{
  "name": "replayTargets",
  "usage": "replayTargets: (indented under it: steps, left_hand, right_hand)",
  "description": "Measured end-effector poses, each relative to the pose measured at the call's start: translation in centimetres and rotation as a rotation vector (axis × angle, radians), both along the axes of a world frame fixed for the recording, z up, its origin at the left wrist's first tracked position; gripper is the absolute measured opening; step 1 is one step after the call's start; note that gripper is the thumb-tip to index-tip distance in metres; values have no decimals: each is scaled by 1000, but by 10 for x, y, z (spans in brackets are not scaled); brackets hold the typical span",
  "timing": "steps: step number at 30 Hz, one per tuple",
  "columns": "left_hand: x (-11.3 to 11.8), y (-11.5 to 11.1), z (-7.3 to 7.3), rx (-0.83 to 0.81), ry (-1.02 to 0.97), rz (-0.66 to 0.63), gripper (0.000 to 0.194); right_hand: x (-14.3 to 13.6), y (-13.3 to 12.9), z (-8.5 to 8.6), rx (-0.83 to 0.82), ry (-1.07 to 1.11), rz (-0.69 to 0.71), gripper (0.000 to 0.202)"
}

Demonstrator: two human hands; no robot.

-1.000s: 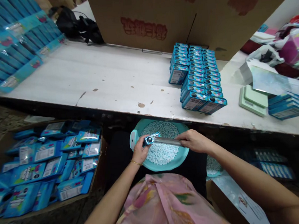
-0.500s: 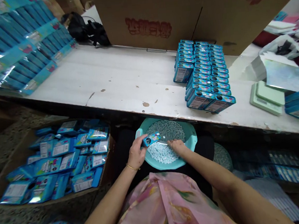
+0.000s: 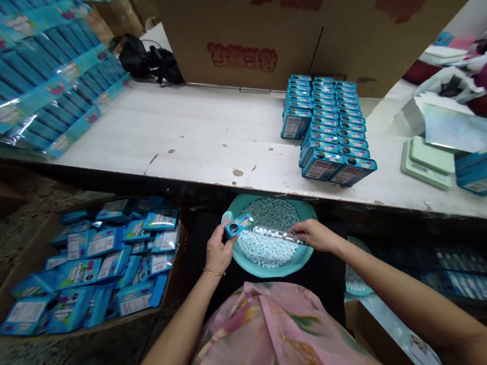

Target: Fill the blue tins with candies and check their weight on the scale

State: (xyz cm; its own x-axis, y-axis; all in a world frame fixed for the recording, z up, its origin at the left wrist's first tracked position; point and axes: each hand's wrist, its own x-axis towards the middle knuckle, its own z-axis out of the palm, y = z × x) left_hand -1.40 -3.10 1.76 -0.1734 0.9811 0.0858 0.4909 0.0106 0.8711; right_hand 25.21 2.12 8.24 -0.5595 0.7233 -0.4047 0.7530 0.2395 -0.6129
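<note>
Over a turquoise basin (image 3: 272,270), my left hand (image 3: 218,253) is closed round a small blue box (image 3: 239,225), held tilted at the left rim. My right hand (image 3: 315,235) pinches the right end of a narrow metal scoop (image 3: 279,234) that carries a row of small white pellets. The scoop's left tip lies close to the box's right end; I cannot tell whether they touch. Beneath both hands, many loose pale pellets (image 3: 264,253) fill the basin, which rests at my lap.
Rows of blue boxes (image 3: 327,124) stand on the white table (image 3: 205,134), with a pale green scale (image 3: 427,163) to their right. Wrapped blue packs (image 3: 37,70) are stacked at the far left. A carton (image 3: 178,262) of blue boxes sits low on the left. A large cardboard box (image 3: 247,29) stands behind.
My right hand has moved to the right, and the scoop with its row of pellets now shows between it and the box. My left hand with the box has shifted slightly left.
</note>
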Motion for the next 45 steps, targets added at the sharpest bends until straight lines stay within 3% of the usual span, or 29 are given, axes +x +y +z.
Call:
replayTargets:
  steps: [3, 6, 10, 13, 16, 20, 23, 25, 28, 30, 33, 36, 38, 40, 42, 45]
  left_hand:
    - [10, 1, -2, 5, 6, -63, 35]
    - [18, 0, -4, 21, 11, -109, 37]
    - [19, -3, -4, 42, 65, -136, 40]
    - [16, -5, 1, 93, 157, -144, 43]
    - [12, -5, 10, 170, 266, -212, 45]
    - [0, -2, 21, 136, 269, -238, 41]
    - [-8, 1, 26, 43, 137, -164, 38]
    - [-9, 2, 30, -2, 68, -164, 35]
    - [1, 6, 40, -2, 4, -197, 33]
    - [11, 10, 51, 25, -55, -192, 37]
    - [14, 16, 67, 111, -194, -111, 57]
    - [-11, 20, 68, 182, -274, 83, 59]
    - [-46, 15, 54, 172, -238, 291, 47]
    - [-91, 2, 32, 69, -119, 478, 39]
    - [-136, -17, 9, -157, 71, 556, 36]
    - [-184, -40, -19, -386, 225, 591, 38]
  right_hand:
    - [-12, 3, 36, 51, -4, 49, 25]
    - [-33, 4, 60, 129, -81, 151, 26]
    - [-48, 4, 83, 230, -262, 238, 24]
    - [-39, 3, 90, 253, -283, 215, 25]
    - [-18, 5, 76, 240, -235, 132, 28]
    - [0, 6, 24, 191, -294, 45, 29]
    - [-12, 3, -10, 239, -247, 4, 29]
    - [-30, 0, -13, 391, -66, -4, 39]
    - [-62, 1, 8, 574, 130, 157, 56]
    - [-79, 9, 33, 600, 119, 281, 51]
    - [-84, 36, 74, 617, 67, 322, 43]
    - [-66, 85, 105, 694, -16, 254, 38]
    - [-46, 130, 109, 753, -115, 162, 31]
    - [-27, 177, 99, 801, -138, 68, 21]
    - [-11, 210, 84, 868, -8, 12, 15]
    - [0, 217, 71, 897, 138, -1, 20]
